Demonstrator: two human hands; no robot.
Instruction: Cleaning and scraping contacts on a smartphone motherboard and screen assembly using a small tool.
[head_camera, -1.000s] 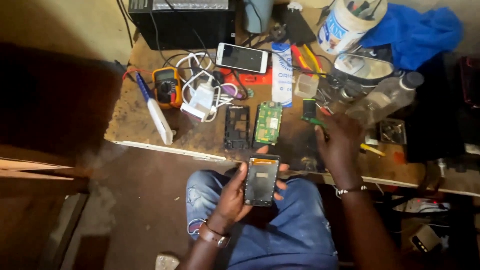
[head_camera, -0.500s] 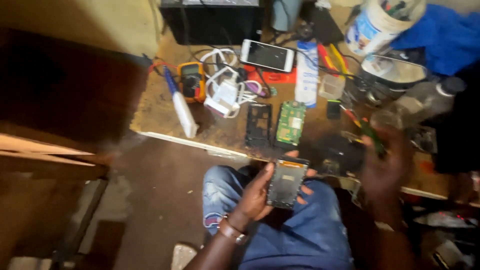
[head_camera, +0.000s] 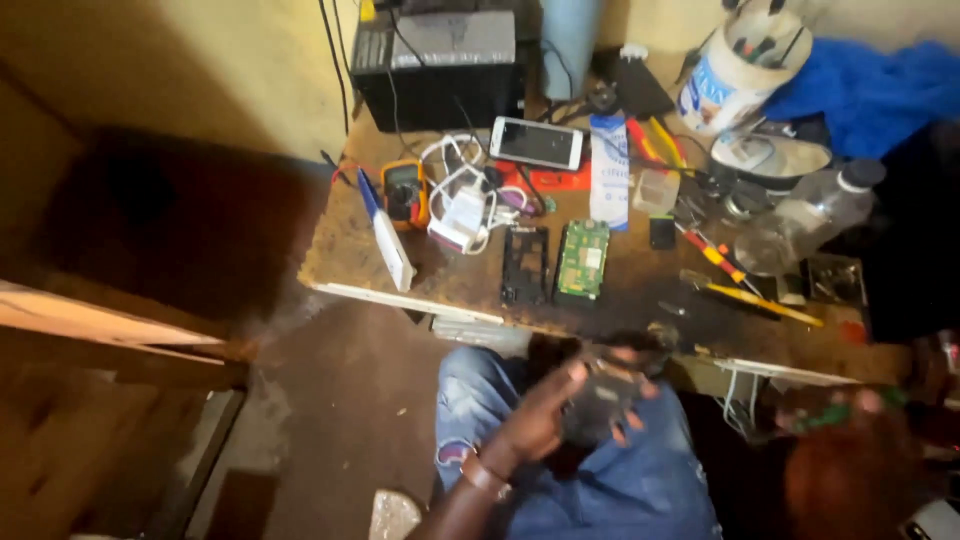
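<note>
The left hand (head_camera: 545, 425) sits in the lower middle of the frame, over a lap in blue jeans (head_camera: 620, 490), with its fingers curled around a dark phone body (head_camera: 600, 395). The phone body is blurred, so its details cannot be told, but fingertips show along its right edge and the thumb lies along its left. A bracelet (head_camera: 482, 472) circles the wrist.

The right hand (head_camera: 850, 440) is a reddish-brown blur at the lower right of the frame, with something greenish in front of it. Whether its fingers are apart or clamped on anything cannot be told.

Above the lap, a worn wooden tabletop (head_camera: 350, 250) crosses the middle of the frame. Near its front edge a black phone frame (head_camera: 524, 265) lies just beside a green circuit board (head_camera: 583, 260). To the left of them lie a yellow multimeter (head_camera: 405, 192), a white charger with coiled cable (head_camera: 462, 212) and a white and blue strip-shaped tool (head_camera: 385, 232). A white smartphone (head_camera: 537, 143) lies face up further back, on something red. A screwdriver with a yellow shaft (head_camera: 750, 295) lies to the right, near a clear plastic bottle (head_camera: 810, 215). At the upper right a white tub (head_camera: 740, 70) holds tools, with a blue cloth (head_camera: 870, 90) beside it. A black box (head_camera: 445, 65) stands at the top middle.
</note>
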